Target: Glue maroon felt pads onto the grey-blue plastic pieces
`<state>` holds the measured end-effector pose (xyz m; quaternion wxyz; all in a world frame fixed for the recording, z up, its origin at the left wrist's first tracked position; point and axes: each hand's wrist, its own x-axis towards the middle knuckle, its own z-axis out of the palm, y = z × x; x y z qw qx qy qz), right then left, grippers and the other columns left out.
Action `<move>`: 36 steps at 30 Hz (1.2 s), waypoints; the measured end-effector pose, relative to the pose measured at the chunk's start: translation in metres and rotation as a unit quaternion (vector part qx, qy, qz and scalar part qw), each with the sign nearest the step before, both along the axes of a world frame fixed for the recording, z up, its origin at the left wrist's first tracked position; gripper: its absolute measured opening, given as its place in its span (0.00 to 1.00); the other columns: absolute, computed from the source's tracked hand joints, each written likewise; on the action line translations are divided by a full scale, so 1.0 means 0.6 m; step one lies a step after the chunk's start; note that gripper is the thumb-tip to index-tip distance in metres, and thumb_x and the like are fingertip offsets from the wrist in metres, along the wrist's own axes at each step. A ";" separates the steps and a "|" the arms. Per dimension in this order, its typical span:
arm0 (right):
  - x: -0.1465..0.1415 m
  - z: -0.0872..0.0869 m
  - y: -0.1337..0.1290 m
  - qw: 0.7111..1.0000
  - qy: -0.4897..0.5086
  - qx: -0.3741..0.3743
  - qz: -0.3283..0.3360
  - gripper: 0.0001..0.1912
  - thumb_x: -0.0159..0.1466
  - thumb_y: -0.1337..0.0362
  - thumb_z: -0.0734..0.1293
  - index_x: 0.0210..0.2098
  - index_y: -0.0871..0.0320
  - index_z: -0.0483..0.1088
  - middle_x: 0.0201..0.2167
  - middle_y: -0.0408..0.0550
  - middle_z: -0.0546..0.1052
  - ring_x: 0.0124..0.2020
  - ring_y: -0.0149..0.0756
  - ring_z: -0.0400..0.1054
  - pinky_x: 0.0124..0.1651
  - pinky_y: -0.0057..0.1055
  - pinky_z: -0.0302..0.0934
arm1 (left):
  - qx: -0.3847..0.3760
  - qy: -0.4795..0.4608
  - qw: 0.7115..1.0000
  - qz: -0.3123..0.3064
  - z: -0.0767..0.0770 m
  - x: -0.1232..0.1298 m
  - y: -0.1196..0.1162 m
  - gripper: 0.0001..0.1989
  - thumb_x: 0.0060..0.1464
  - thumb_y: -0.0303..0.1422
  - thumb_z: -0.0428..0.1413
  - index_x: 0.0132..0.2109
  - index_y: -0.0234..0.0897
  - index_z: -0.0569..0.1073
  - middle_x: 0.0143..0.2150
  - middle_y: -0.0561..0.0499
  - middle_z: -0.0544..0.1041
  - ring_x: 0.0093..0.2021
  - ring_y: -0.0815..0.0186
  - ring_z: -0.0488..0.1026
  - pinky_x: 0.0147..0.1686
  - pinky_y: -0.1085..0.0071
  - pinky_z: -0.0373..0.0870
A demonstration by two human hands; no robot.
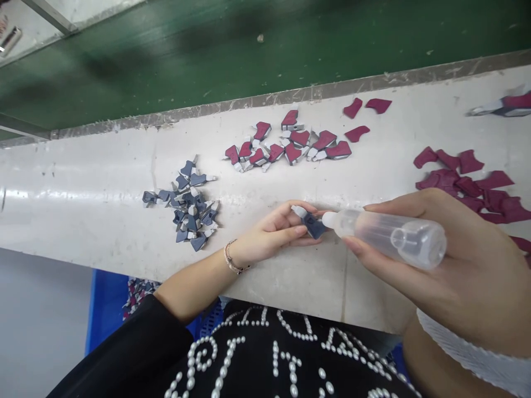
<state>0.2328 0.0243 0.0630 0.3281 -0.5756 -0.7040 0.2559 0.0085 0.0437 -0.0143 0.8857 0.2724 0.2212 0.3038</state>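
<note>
Left hand (269, 232) pinches grey piece (314, 226), right hand (440, 271) grips plastic bottle (390, 237).

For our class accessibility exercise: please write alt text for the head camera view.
A person's left hand holds a small slate-blue piece while the right hand aims a clear squeeze bottle at it, on a white bench beside piles of slate-blue pieces and maroon pieces.
</note>
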 end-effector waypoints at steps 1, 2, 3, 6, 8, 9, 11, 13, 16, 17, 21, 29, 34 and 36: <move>-0.001 0.000 0.000 1.000 0.002 -0.001 0.005 0.13 0.63 0.47 0.71 0.37 0.47 0.69 0.26 0.38 0.75 0.20 0.34 0.68 0.16 0.30 0.58 | 0.002 -0.003 1.000 0.000 -0.002 0.000 0.000 0.13 0.65 0.29 0.58 0.55 0.41 0.72 0.55 0.48 0.77 0.51 0.70 0.78 0.58 0.70 0.75; -0.001 0.000 0.000 1.000 0.005 -0.004 0.011 0.13 0.63 0.47 0.71 0.37 0.47 0.69 0.27 0.38 0.75 0.20 0.34 0.69 0.16 0.30 0.58 | 0.004 -0.006 1.000 0.000 -0.004 0.000 0.000 0.13 0.65 0.29 0.58 0.55 0.41 0.72 0.55 0.48 0.77 0.51 0.70 0.78 0.57 0.71 0.75; -0.002 0.000 0.000 1.000 0.007 -0.012 0.020 0.13 0.63 0.47 0.71 0.37 0.46 0.69 0.27 0.38 0.76 0.20 0.34 0.69 0.16 0.30 0.58 | 0.005 -0.009 1.000 0.000 -0.005 0.000 0.000 0.13 0.65 0.29 0.58 0.55 0.42 0.72 0.56 0.48 0.77 0.52 0.70 0.78 0.57 0.72 0.76; -0.003 0.002 0.000 0.999 0.009 -0.026 0.042 0.13 0.64 0.46 0.71 0.37 0.46 0.68 0.26 0.37 0.77 0.19 0.34 0.70 0.14 0.29 0.58 | 0.004 -0.010 1.000 0.000 -0.007 0.001 0.000 0.13 0.65 0.29 0.58 0.56 0.42 0.73 0.59 0.47 0.77 0.58 0.67 0.76 0.56 0.72 0.76; -0.003 0.003 0.001 0.999 0.006 -0.026 0.043 0.14 0.64 0.46 0.70 0.37 0.47 0.68 0.26 0.37 0.77 0.19 0.34 0.71 0.14 0.28 0.58 | -0.002 -0.003 1.000 0.002 -0.006 0.001 0.000 0.14 0.65 0.30 0.58 0.56 0.43 0.72 0.62 0.46 0.75 0.61 0.64 0.75 0.57 0.70 0.75; -0.004 0.003 0.001 0.999 0.007 -0.025 0.045 0.14 0.64 0.46 0.70 0.37 0.47 0.68 0.25 0.37 0.77 0.19 0.34 0.71 0.14 0.28 0.58 | -0.006 0.003 1.000 0.003 -0.005 0.001 0.000 0.15 0.65 0.30 0.58 0.57 0.43 0.72 0.63 0.46 0.75 0.63 0.63 0.74 0.58 0.69 0.75; -0.004 0.004 0.001 0.998 0.009 -0.026 0.050 0.14 0.64 0.46 0.70 0.36 0.47 0.68 0.26 0.36 0.78 0.19 0.33 0.71 0.15 0.28 0.58 | -0.012 0.018 1.000 0.005 -0.002 0.000 -0.001 0.15 0.65 0.29 0.58 0.57 0.44 0.72 0.65 0.45 0.74 0.65 0.61 0.72 0.60 0.66 0.73; -0.005 0.006 0.001 0.998 0.010 -0.027 0.058 0.14 0.64 0.46 0.70 0.36 0.48 0.68 0.26 0.36 0.78 0.19 0.33 0.71 0.15 0.28 0.59 | -0.014 0.030 0.999 0.005 0.001 -0.001 -0.001 0.14 0.65 0.29 0.57 0.57 0.44 0.72 0.66 0.45 0.73 0.66 0.60 0.72 0.62 0.65 0.72; -0.004 0.009 -0.001 0.997 0.007 -0.044 0.058 0.15 0.65 0.46 0.69 0.36 0.48 0.68 0.26 0.36 0.78 0.20 0.32 0.72 0.16 0.28 0.60 | -0.011 0.033 0.999 0.003 0.003 -0.002 -0.001 0.14 0.66 0.30 0.57 0.56 0.44 0.73 0.67 0.45 0.73 0.67 0.59 0.71 0.63 0.63 0.71; -0.004 0.010 -0.001 0.997 0.005 -0.049 0.059 0.15 0.65 0.45 0.69 0.35 0.48 0.68 0.26 0.36 0.78 0.20 0.33 0.72 0.16 0.28 0.60 | -0.010 0.034 0.999 0.004 0.003 -0.002 -0.001 0.14 0.65 0.30 0.57 0.56 0.45 0.73 0.67 0.45 0.73 0.67 0.59 0.71 0.63 0.63 0.71; -0.002 0.013 0.001 0.997 -0.008 -0.047 0.065 0.16 0.65 0.45 0.69 0.35 0.49 0.68 0.27 0.37 0.79 0.20 0.34 0.72 0.16 0.29 0.59 | -0.011 0.043 0.999 0.015 0.002 -0.003 0.000 0.14 0.66 0.30 0.57 0.57 0.44 0.73 0.67 0.45 0.73 0.67 0.60 0.71 0.64 0.63 0.70; 0.002 0.014 0.004 0.996 -0.019 -0.045 0.075 0.15 0.66 0.45 0.68 0.34 0.49 0.67 0.25 0.34 0.77 0.20 0.32 0.72 0.17 0.29 0.59 | -0.007 0.054 0.998 0.038 0.010 -0.004 0.001 0.13 0.65 0.29 0.58 0.56 0.42 0.73 0.65 0.43 0.75 0.65 0.57 0.73 0.64 0.60 0.71; 0.005 0.018 0.005 0.995 -0.034 -0.044 0.079 0.16 0.66 0.45 0.69 0.33 0.49 0.66 0.24 0.32 0.76 0.18 0.30 0.71 0.16 0.27 0.59 | 0.001 0.062 0.997 0.042 0.012 -0.004 0.004 0.13 0.64 0.30 0.59 0.55 0.42 0.73 0.61 0.44 0.77 0.61 0.58 0.77 0.64 0.60 0.71; 0.006 0.018 0.005 0.996 -0.029 -0.046 0.076 0.17 0.66 0.44 0.68 0.33 0.49 0.65 0.22 0.32 0.75 0.17 0.29 0.70 0.16 0.27 0.58 | 0.006 0.070 0.997 0.041 0.012 -0.004 0.004 0.13 0.63 0.31 0.60 0.55 0.42 0.73 0.60 0.43 0.78 0.61 0.57 0.77 0.64 0.59 0.71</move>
